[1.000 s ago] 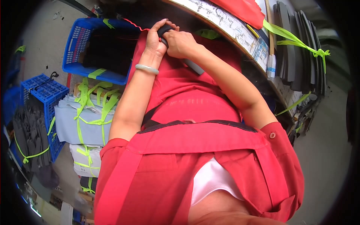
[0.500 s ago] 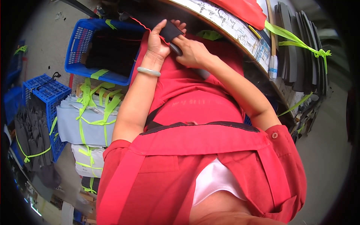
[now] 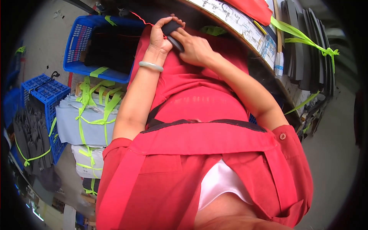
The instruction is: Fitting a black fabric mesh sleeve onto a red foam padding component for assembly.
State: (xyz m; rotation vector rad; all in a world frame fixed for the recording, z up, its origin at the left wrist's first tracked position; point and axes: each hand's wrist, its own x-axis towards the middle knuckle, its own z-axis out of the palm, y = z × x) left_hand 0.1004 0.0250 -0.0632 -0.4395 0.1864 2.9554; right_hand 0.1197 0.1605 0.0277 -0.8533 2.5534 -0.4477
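Between my hands, at the top middle, is a black piece of fabric [image 3: 171, 27], bent over at its end. My left hand [image 3: 158, 37], a pale bangle on its wrist, is curled around it with the thumb along one side. My right hand [image 3: 196, 50] presses in from the right, its fingers on the fabric, and a dark grey flap [image 3: 176, 43] shows below them. A thin red edging [image 3: 141, 18] runs off to the upper left, beside more dark material. The fingertips are partly hidden.
At the upper left a blue crate [image 3: 69, 57] holds dark material. Below it stand stacked pale sheets [image 3: 82, 124] tied with yellow-green strips, and a blue basket [image 3: 50, 96] beside a grey bundle [image 3: 30, 134]. A worktable [image 3: 230, 23] lies to the right, with dark panels [image 3: 306, 50] beyond.
My hands have shifted slightly up and left with the black fabric. Its end now looks more folded over between the fingers. My grip is kept.
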